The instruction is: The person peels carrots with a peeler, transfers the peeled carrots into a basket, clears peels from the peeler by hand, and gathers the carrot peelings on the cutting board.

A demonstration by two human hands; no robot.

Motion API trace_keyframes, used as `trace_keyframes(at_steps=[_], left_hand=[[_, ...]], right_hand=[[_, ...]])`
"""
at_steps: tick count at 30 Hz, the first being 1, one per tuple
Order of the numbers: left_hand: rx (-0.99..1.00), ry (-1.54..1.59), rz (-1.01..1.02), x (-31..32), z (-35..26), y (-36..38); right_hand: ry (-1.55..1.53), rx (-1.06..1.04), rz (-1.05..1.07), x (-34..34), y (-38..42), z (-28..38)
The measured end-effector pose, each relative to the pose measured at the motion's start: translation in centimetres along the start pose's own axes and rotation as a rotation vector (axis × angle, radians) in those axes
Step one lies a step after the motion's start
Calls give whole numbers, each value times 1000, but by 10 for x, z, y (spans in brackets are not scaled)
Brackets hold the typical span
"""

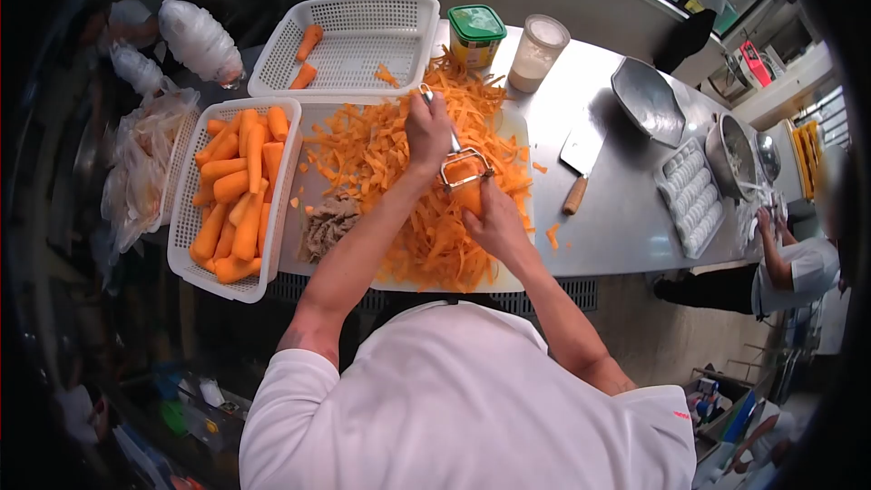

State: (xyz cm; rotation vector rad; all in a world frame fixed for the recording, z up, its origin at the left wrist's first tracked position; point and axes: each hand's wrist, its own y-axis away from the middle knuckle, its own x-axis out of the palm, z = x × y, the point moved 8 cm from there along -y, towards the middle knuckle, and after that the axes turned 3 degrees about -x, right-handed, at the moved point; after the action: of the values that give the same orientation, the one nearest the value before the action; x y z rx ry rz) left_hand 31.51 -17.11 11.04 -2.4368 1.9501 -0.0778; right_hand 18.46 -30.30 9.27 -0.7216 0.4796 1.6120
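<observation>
My left hand [426,133] grips the metal handle of a Y-shaped peeler [464,169], whose blade rests against a carrot [470,197]. My right hand [494,220] holds that carrot from below, just over a big heap of orange carrot peelings [426,236] on a white cutting board [316,189]. Most of the carrot is hidden by my fingers.
A white basket [183,245] of carrots sits at the left; another basket [363,41] with two carrot pieces stands behind. A green-lidded tub [476,32], a cup [537,53], a cleaver [581,159], a metal bowl [646,98] and a tray [694,198] lie to the right. Another person [794,268] works at far right.
</observation>
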Motion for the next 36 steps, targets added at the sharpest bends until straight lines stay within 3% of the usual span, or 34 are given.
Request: trace_keyframes(at_steps=[1,3,4,6,7,9,11,13,14,15,17,19,21,23,25,27,29,31,33,35,36], left_hand=[[6,3,-10,-4,11,-13],[-51,-174,-242,-38,42,-50],[-77,-105,-271,-54,41,-59],[-62,6,-210,-57,28,-60],[-60,113,-150,-56,15,-48],[-109,164,-107,-33,-4,-12],[-33,41,70,-4,-2,2],[-21,-47,22,-22,27,-22],[-86,23,-107,-47,36,-37],[-146,99,-235,-62,41,-44],[-187,101,-195,-50,20,-19],[-14,-23,36,-11,4,2],[-69,-92,9,-28,31,-25],[-129,101,-249,-59,34,-38],[-148,111,-181,-40,22,-18],[41,-25,-55,-15,6,-7],[-44,-42,-106,-37,39,-39],[-139,45,-290,-62,33,-47],[-87,98,-208,-37,25,-21],[-49,-14,-91,-13,21,-16],[-49,-72,-157,-22,40,-32]], right_hand=[[2,-12,4,0,-1,1],[59,-58,-59,-7,3,3],[64,-67,-63,-14,1,4],[-636,62,-1,-14,6,-5],[-644,81,-1,-15,9,-4],[-741,382,257,3,5,-15],[-598,397,292,12,5,-14],[-529,209,144,15,6,-13],[-334,131,106,8,6,-9],[-332,125,106,9,5,-12],[-186,3,-5,5,4,-13],[-175,59,37,2,1,1],[-162,92,82,4,-1,6],[-49,-44,-32,-8,-3,11],[-27,-25,-20,-4,-10,5],[0,-19,5,0,-8,6],[-38,-24,-37,-8,-6,18],[41,-49,-93,-16,-5,20],[110,-33,-132,-16,2,17],[178,36,-38,-7,-10,9],[182,26,-37,-7,-10,8]])
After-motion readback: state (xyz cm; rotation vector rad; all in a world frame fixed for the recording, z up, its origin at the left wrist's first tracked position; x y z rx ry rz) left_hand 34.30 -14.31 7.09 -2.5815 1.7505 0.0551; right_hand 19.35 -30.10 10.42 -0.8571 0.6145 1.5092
